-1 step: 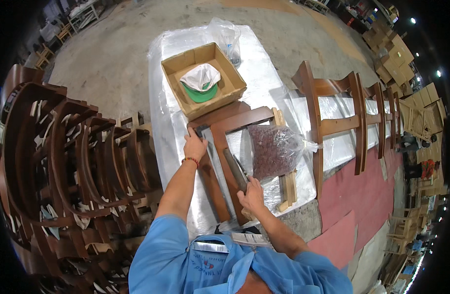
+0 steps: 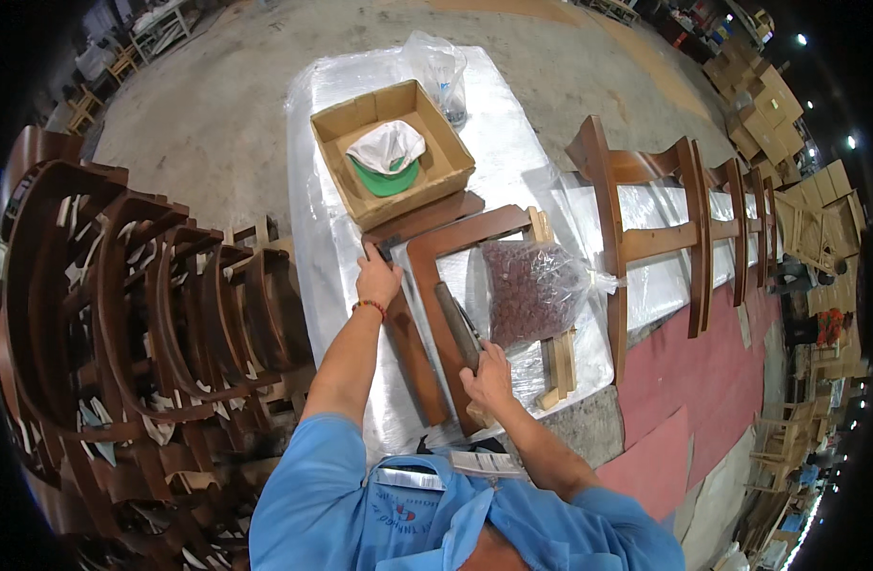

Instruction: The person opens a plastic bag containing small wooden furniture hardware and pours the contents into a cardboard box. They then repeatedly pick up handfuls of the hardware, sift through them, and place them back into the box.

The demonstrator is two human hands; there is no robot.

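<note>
My left hand point(image 2: 377, 282) grips the far corner of a brown L-shaped wooden furniture part point(image 2: 416, 366), fingers over its edge. A second L-shaped part point(image 2: 434, 309) lies just to its right. Over that part my right hand point(image 2: 490, 381) is closed around a long grey bar-like tool point(image 2: 457, 324). What looks like a pale wooden end pokes out below the hand; the tool's exact kind is unclear. A dark thin piece beside the bar is partly hidden. Just right lies a clear plastic bag of small dark reddish pieces point(image 2: 531, 293).
Beyond my hands an open cardboard box point(image 2: 446, 186) holds a white-and-green cap point(image 2: 387, 157). Light wood strips point(image 2: 558, 366) lie under the bag. Plastic film covers the worktop point(image 2: 503, 105). Curved chair frames point(image 2: 122, 314) crowd the left; more frames point(image 2: 660, 243) stand right.
The left L-shaped part has shifted slightly, and the gap between the two parts looks wider. The box sits a touch farther left. Both hands keep nearly the same places.
</note>
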